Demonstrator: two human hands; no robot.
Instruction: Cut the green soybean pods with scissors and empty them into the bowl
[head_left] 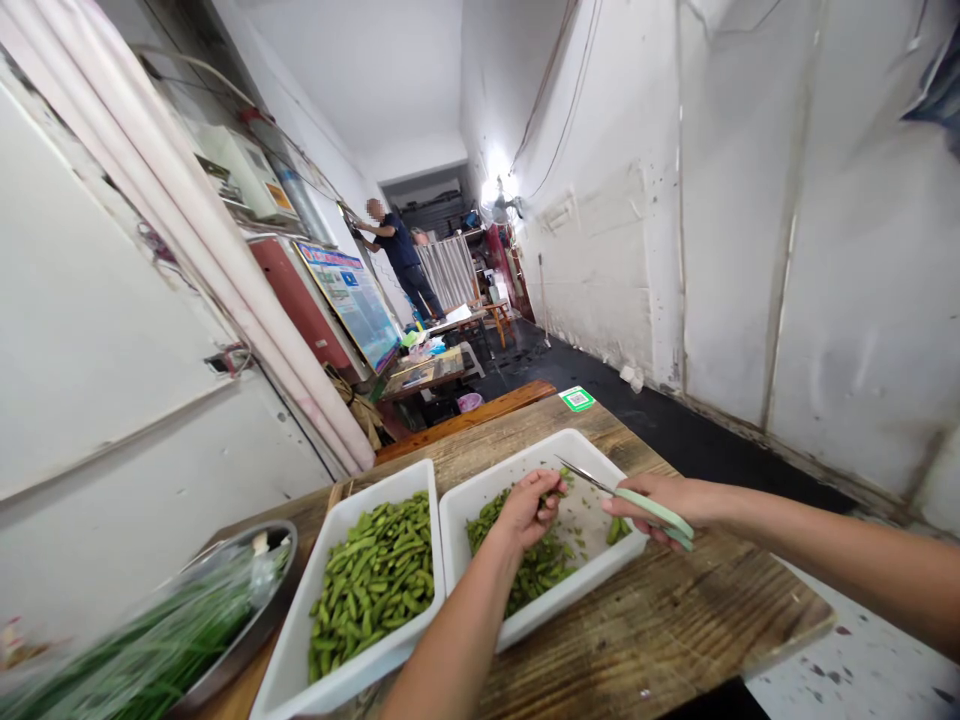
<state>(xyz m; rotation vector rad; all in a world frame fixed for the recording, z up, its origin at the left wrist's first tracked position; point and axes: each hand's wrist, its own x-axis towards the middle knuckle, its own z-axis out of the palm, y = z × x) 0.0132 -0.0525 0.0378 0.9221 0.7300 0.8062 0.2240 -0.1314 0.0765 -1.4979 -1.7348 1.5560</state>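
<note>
My left hand (531, 508) is closed over the right white tray (517, 632), pinching a green soybean pod (565, 474) at its fingertips. In my right hand (654, 496) is a pair of scissors (658, 508) with pale green handles. Their blades point left, the tips close to the pod. Beneath my hands, this tray holds a heap of pods (534, 574), a small group of pods (618, 530) at its right side and scattered green trimmings. Beside it, the left white tray (438, 597) is filled with many whole pods (379, 580).
Both trays stand on a worn wooden table (675, 600). A metal bowl (289, 570) with plastic-wrapped long green vegetables is at the lower left. A green QR-code card (577, 399) lies near the far edge. Farther back, a person (397, 245) reaches toward the left wall.
</note>
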